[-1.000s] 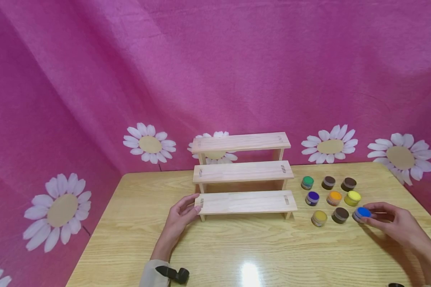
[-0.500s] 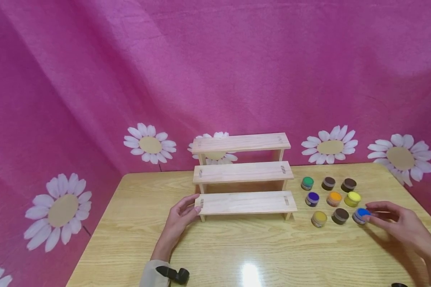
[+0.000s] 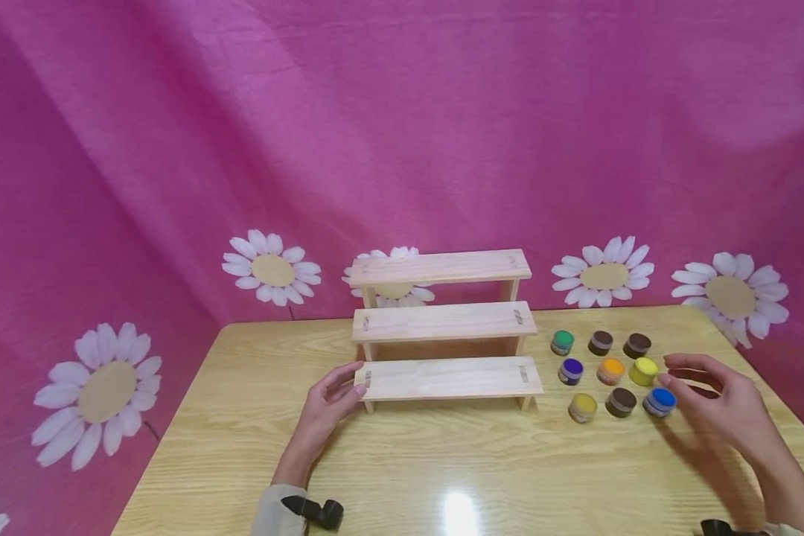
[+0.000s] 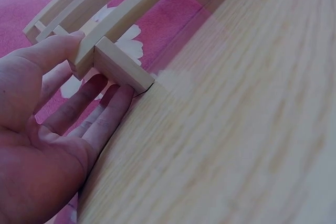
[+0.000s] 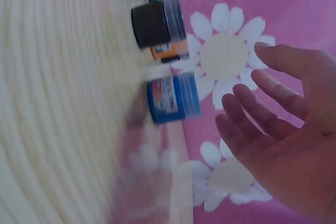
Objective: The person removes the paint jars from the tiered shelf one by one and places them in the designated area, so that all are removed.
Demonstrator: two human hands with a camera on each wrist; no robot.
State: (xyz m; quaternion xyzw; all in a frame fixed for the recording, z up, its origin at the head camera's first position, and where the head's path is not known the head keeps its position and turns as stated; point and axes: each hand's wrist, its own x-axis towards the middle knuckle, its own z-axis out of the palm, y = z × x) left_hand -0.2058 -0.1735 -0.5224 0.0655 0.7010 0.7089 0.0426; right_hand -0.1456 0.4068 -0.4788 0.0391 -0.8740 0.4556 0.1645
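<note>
A three-tier wooden shelf stand [image 3: 449, 378] stands on the table. My left hand [image 3: 324, 408] holds its lowest step at the left end; in the left wrist view the thumb lies on the step's end and the fingers reach to the leg [image 4: 123, 66]. My right hand [image 3: 723, 402] is just right of the blue paint jar [image 3: 659, 402], with nothing in its fingers. In the right wrist view a gap shows between those loosely bent fingers and the blue jar [image 5: 173, 98], which stands on the table.
Right of the stand, small paint jars stand in rows: green [image 3: 563, 342], purple [image 3: 571, 371], orange [image 3: 610, 371], yellow [image 3: 644, 371], ochre [image 3: 583, 407] and several dark brown ones, such as the front one [image 3: 621, 402]. A pink flowered cloth [image 3: 402, 134] hangs behind the table [image 3: 388, 476].
My right hand has let go of the blue jar and lifted slightly away from it. The left hand stays on the stand. The whole head view has shifted a little.
</note>
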